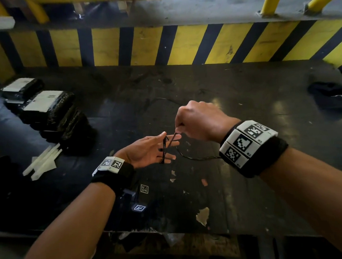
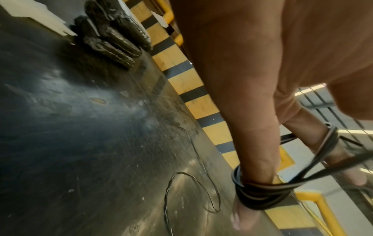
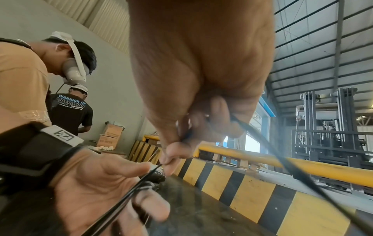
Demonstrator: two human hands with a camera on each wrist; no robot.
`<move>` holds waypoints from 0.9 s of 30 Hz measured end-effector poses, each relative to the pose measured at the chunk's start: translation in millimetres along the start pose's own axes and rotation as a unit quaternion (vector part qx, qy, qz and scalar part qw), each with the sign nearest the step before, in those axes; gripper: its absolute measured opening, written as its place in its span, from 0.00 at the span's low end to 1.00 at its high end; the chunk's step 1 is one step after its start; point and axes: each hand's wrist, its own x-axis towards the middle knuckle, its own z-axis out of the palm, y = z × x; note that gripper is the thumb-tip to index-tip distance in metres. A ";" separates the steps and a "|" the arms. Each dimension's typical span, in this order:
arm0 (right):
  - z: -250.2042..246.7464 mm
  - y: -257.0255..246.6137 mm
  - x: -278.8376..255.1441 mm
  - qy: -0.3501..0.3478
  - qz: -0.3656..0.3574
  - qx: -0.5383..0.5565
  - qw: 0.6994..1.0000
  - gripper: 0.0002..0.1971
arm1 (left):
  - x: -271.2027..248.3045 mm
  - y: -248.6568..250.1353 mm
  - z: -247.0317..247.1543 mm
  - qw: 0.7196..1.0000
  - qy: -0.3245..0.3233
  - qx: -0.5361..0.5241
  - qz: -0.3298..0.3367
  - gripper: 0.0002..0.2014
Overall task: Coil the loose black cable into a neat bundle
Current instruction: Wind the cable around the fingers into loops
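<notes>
Winding in a figure-eight, the black cable (image 1: pixel 166 147) crosses itself between two spread fingers of the left hand (image 1: pixel 144 151), with several turns stacked around each finger, as the left wrist view shows. That hand lies palm-up with fingers straight and splayed, serving as the former. At 1 o'clock from it, the right hand (image 1: pixel 198 121) pinches the running strand between thumb and curled fingers (image 3: pixel 171 153). From the pinch the slack drops in a curve to the dark worktable (image 1: pixel 242 193) and trails off toward 12 o'clock in loose loops; its far end is probably beyond view. Thin, light and limp, the cable should bend freely yet spring off the fingers if tension lapses; the best hold is close to the crossing. Wrapped black packages (image 1: pixel 53 110) lie at 9 o'clock.
</notes>
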 end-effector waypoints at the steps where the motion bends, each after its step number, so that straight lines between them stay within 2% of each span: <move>1: -2.6 -0.6 3.1 0.010 0.000 -0.008 1.000 0.08 | 0.1 0.1 2.3 1.000 -0.011 0.006 -0.005 0.27; 8: -9.7 10.4 33.7 0.070 -0.018 -0.024 0.997 0.10 | 0.2 -3.8 3.4 0.997 -0.075 -0.005 -0.011 0.26; 12: 14.3 29.4 48.5 0.062 -0.007 0.091 0.994 0.10 | -8.7 0.4 0.7 0.994 -0.104 -0.019 0.025 0.25; 16: 55.1 45.0 47.1 0.079 -0.031 0.246 0.965 0.07 | -23.0 15.8 -3.3 0.986 -0.137 -0.040 0.089 0.23; 19: 99.5 38.8 37.3 0.045 -0.015 0.301 0.953 0.12 | -26.0 34.6 -0.8 0.980 -0.159 -0.053 0.108 0.24; 21: 131.2 26.9 32.3 -0.001 -0.025 0.349 0.937 0.10 | -22.5 46.5 0.7 0.980 -0.148 -0.059 0.121 0.24; 24: 160.5 6.3 24.6 -0.021 -0.025 0.401 0.916 0.12 | -13.9 56.4 -4.7 0.984 -0.110 -0.056 0.125 0.26; 27: 164.5 -6.5 15.7 -0.039 -0.044 0.386 0.921 0.12 | -7.0 51.9 -16.7 0.990 -0.071 -0.052 0.115 0.29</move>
